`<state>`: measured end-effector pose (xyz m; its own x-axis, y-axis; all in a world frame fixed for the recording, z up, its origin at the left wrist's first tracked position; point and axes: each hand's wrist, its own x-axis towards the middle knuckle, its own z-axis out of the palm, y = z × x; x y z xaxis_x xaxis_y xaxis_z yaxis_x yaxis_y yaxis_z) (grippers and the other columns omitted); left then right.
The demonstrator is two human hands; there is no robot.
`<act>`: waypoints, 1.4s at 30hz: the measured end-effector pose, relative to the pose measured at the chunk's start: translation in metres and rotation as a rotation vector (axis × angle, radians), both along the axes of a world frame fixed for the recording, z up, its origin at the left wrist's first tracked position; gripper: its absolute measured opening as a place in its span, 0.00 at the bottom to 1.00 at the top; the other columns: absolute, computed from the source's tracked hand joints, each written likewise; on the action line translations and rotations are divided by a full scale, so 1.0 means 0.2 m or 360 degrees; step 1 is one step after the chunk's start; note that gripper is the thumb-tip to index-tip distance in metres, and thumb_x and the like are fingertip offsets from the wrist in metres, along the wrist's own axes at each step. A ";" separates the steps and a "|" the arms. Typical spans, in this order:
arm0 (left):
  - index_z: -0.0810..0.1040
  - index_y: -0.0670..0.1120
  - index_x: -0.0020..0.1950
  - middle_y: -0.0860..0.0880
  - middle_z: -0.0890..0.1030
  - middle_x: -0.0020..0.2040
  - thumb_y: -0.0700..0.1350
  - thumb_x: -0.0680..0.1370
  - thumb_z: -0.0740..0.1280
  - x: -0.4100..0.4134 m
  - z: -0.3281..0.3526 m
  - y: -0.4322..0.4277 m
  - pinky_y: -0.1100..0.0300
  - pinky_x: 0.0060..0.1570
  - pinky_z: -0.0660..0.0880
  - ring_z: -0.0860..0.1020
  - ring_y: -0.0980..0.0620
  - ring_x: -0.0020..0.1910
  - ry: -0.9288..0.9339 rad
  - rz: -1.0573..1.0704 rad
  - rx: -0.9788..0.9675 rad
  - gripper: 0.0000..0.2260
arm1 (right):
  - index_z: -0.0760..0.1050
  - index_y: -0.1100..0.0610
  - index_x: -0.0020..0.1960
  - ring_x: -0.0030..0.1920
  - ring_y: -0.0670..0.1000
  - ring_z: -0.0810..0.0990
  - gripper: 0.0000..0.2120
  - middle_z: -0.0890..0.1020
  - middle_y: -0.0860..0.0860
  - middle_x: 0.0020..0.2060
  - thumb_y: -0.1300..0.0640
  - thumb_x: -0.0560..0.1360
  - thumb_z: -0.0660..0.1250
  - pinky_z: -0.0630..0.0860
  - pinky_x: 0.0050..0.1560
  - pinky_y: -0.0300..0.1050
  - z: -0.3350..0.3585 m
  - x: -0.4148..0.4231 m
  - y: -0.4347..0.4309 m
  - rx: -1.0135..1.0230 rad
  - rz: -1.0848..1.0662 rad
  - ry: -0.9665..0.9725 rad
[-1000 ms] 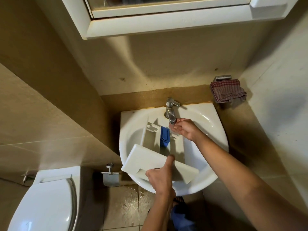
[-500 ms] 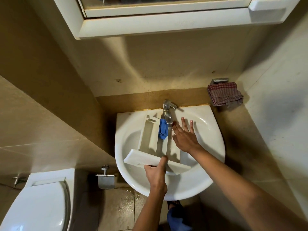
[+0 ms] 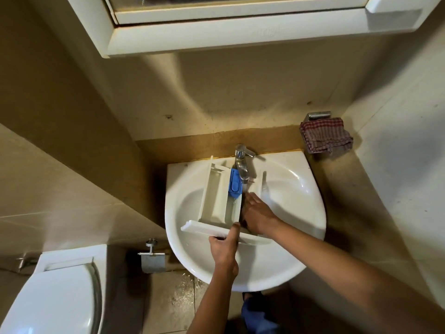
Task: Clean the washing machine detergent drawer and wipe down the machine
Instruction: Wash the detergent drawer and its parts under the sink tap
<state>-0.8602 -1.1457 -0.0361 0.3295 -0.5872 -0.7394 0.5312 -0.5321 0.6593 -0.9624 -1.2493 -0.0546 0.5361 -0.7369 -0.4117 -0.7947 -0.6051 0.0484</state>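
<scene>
A white detergent drawer (image 3: 218, 196) lies in the basin of the white wall-hung sink (image 3: 296, 213), its long body running from the near rim toward the faucet (image 3: 241, 165). The drawer's front panel sits at the near side of the sink, and its far end reaches under the faucet spout. A blue insert (image 3: 234, 185) sits in the drawer's middle compartment, just left of the spout.

The left hand (image 3: 224, 249) grips the front panel, thumb on top and fingers curled underneath, closed on the panel's edge. The right hand (image 3: 256, 216) reaches into the drawer's right compartment just below the spout, fingers extended and pressed into the compartment; it grasps nothing. Whether water is running cannot be told.

Right of the sink, a red checked cloth (image 3: 325, 136) hangs from a metal wall holder. Left of the sink stand a toilet (image 3: 48, 292) and a metal paper holder (image 3: 153, 260). Above the sink hangs a white mirror cabinet (image 3: 240, 30).
</scene>
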 end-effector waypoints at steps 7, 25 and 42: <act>0.73 0.38 0.55 0.44 0.80 0.45 0.42 0.73 0.74 0.07 -0.05 -0.02 0.54 0.48 0.78 0.79 0.50 0.41 0.0059 -0.0060 -0.0060 0.16 | 0.76 0.52 0.63 0.63 0.48 0.75 0.17 0.79 0.48 0.61 0.51 0.79 0.56 0.60 0.73 0.50 0.12 -0.26 -0.08 0.0338 0.0706 -0.0364; 0.70 0.39 0.58 0.37 0.78 0.59 0.52 0.78 0.67 0.09 -0.08 0.00 0.50 0.57 0.77 0.79 0.41 0.59 0.0171 -0.0040 -0.0063 0.19 | 0.74 0.60 0.65 0.66 0.50 0.74 0.20 0.68 0.49 0.71 0.58 0.79 0.52 0.66 0.71 0.48 0.05 -0.30 0.05 0.0309 0.0936 -0.0706; 0.66 0.43 0.71 0.44 0.77 0.65 0.73 0.53 0.74 0.09 -0.14 0.04 0.61 0.57 0.77 0.77 0.50 0.63 0.0224 -0.0214 -0.0262 0.55 | 0.57 0.53 0.77 0.77 0.49 0.47 0.26 0.56 0.48 0.77 0.51 0.80 0.55 0.41 0.76 0.52 0.03 0.01 -0.11 -0.0277 0.1480 -0.0354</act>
<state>-0.8414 -1.1385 -0.0647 0.1412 -0.7348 -0.6634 0.5555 -0.4958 0.6675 -0.9605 -1.2718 -0.0478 0.9875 -0.0205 -0.1560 -0.0044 -0.9946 0.1032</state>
